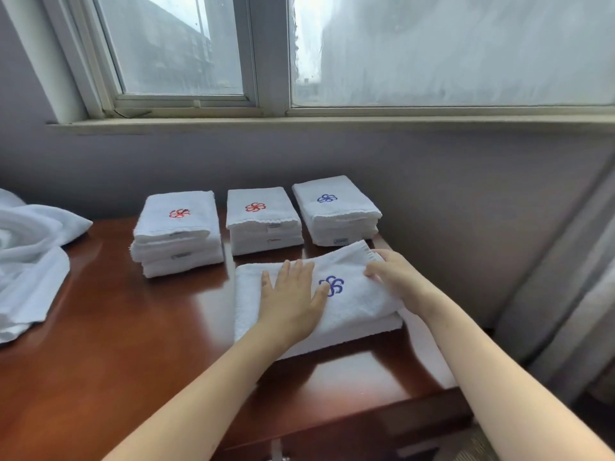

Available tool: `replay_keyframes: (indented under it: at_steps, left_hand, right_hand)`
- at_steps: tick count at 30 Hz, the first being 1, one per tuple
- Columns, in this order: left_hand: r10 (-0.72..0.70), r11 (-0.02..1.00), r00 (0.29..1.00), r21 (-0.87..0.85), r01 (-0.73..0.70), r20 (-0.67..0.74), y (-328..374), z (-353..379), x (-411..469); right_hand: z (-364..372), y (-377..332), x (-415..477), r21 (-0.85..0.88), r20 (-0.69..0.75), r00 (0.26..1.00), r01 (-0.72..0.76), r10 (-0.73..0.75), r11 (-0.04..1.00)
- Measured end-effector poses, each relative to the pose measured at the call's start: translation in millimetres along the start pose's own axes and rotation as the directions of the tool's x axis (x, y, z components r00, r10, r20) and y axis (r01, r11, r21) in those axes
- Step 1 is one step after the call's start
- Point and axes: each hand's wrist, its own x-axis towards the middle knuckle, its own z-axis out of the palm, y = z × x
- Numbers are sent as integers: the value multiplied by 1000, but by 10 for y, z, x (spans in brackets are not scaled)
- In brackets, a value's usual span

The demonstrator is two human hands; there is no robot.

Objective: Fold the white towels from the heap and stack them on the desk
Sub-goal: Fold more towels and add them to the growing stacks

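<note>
- Fingers (293,271) of the left hand (291,301) lie straight and slightly spread, flat on the folded towel (356,307), released and grasping nothing; the thumb tip touches the blue flower emblem (332,286) stitched on the cloth.
- Fingers (374,271) of the right hand (397,277) rest bent over the right far end of the same towel, near its hemmed corner; I cannot tell whether they pinch the cloth or only press on it.
- The folded towel lies on the right near part of the brown wooden bench (133,327), in several layers, its long side running left to right and a little askew.
- Just beyond it, along the far edge of the bench, three piles of folded white towels stand side by side: the left stack (179,234) and the middle stack (263,224) show a red flower emblem on top, and the right stack (336,214) shows a blue one.
- The right stack's near edge is just beside the folded towel's far corner.
- A heap (30,261) of loose white towels covers the left end of the bench, well apart from the stacks.
- Behind the bench is a grey wall (466,194) with a window (432,51) above it; a pale curtain (565,294) hangs at the right.
</note>
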Motion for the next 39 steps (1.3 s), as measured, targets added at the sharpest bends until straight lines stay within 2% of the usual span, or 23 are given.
replay_keyframes:
  at_steps: [2,4,6,8,9,11,13,17,21,24,27,29,31,36,39]
  left_hand:
    - [-27,996,998,83,21,61,-17,72,0]
    - [-27,993,998,120,19,64,-35,115,5]
    - [-28,992,997,129,19,65,-41,130,13]
    - [-27,990,998,137,18,62,-43,132,9]
    - [-24,990,998,140,15,63,-46,128,2]
    - [-20,990,998,137,11,62,-78,116,-19]
    - [-22,989,999,149,15,49,-138,85,-51]
    - [-3,986,999,167,-5,50,-271,27,-146]
    - [102,987,985,108,-118,140,-397,-75,-186]
    - [183,971,960,116,-211,213,-530,-163,-203]
    - [251,948,930,124,-292,270,-647,-261,-240]
    - [261,945,919,116,-306,297,-719,-362,-265]
    - [252,950,922,106,-293,294,-802,-481,-305]
    - [186,982,972,-18,-185,144,-1064,-717,-498]
    - [59,997,997,-53,-56,59,-1223,-758,-599]
  right_hand:
    - [24,10,6,-291,-126,987,60,-101,955]
    - [63,-10,-3,-613,-182,931,143,-315,777]
    - [118,-34,11,-766,-66,863,278,-501,579]
    - [188,-8,80,-803,131,857,386,-498,454]
    - [217,38,118,-805,196,879,398,-435,441]
    - [240,147,188,-770,226,926,361,-303,526]
    - [228,229,239,-721,187,943,323,-276,614]
    - [252,302,274,-720,156,946,305,-284,623]
    - [302,302,200,-737,136,952,283,-275,614]
    - [329,245,111,-788,159,954,277,-252,550]
    - [368,122,10,-878,162,963,240,-215,414]
    - [419,46,-66,-924,146,972,201,-184,327]
    - [479,-6,-155,-939,126,981,167,-149,301]
    - [581,-149,-354,-905,146,987,161,-70,392]
    - [652,-233,-460,-811,241,971,198,5,551]
